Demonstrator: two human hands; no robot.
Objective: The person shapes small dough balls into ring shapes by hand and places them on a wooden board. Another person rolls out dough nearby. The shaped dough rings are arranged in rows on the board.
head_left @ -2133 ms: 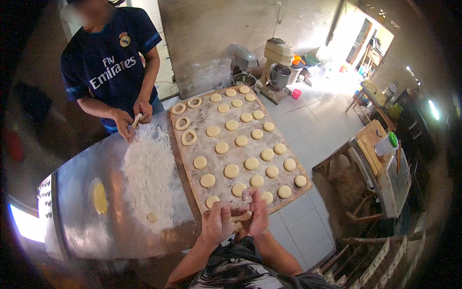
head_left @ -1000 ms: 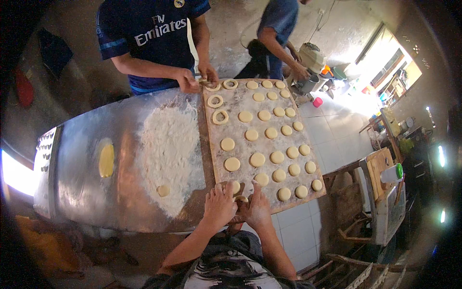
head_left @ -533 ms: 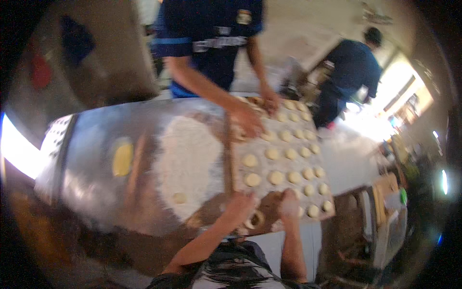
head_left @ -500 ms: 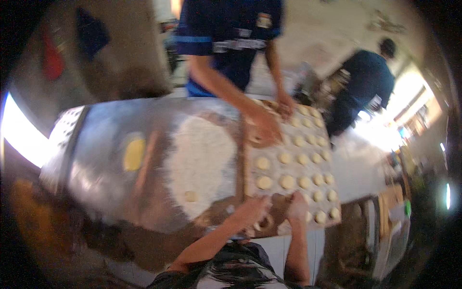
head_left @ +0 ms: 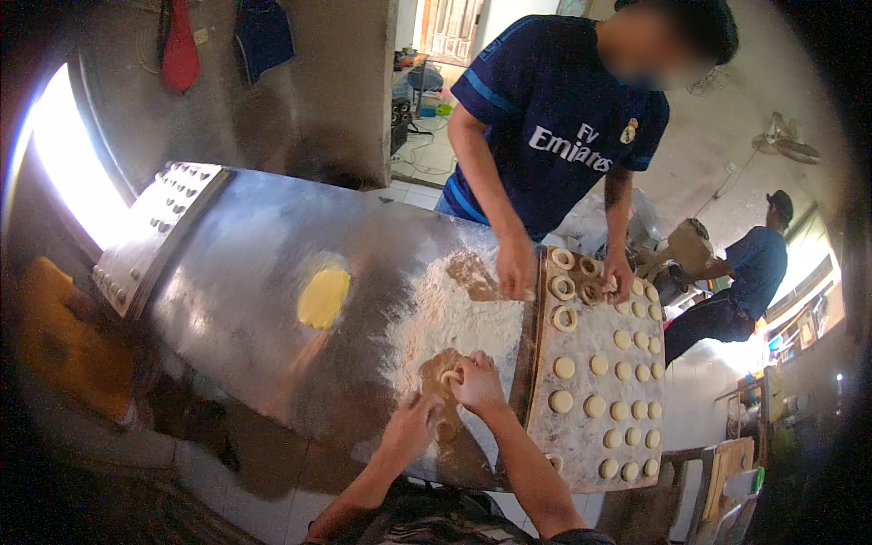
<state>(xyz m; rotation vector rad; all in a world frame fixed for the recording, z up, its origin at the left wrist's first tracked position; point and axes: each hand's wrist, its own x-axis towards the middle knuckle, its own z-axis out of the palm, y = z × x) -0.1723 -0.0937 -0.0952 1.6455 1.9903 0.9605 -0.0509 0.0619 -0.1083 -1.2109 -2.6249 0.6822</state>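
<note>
My right hand (head_left: pixel 479 381) is closed on a small dough ring (head_left: pixel 448 376) above the flour heap (head_left: pixel 454 331) on the metal table. Just left of it, my left hand (head_left: pixel 411 427) is curled with its fingers pressed together; anything in them is hidden. Between my hands and the table edge, a small dough piece (head_left: pixel 445 431) lies on the floured surface. To the right, a floured board (head_left: pixel 581 436) carries rows of round dough pieces (head_left: pixel 594 406). Several dough rings (head_left: pixel 564 318) lie at its far left corner.
Across the table a co-worker in a dark blue shirt (head_left: pixel 563 118) has one hand (head_left: pixel 517 268) by the flour and another (head_left: pixel 619 274) at the board. A yellow dough slab (head_left: pixel 324 298) lies left of the flour. Another tray (head_left: pixel 136 263) stands at the left end.
My view has turned. Both my hands have moved left from the board's near edge to the flour. The co-worker's near hand has shifted from the board toward the flour.
</note>
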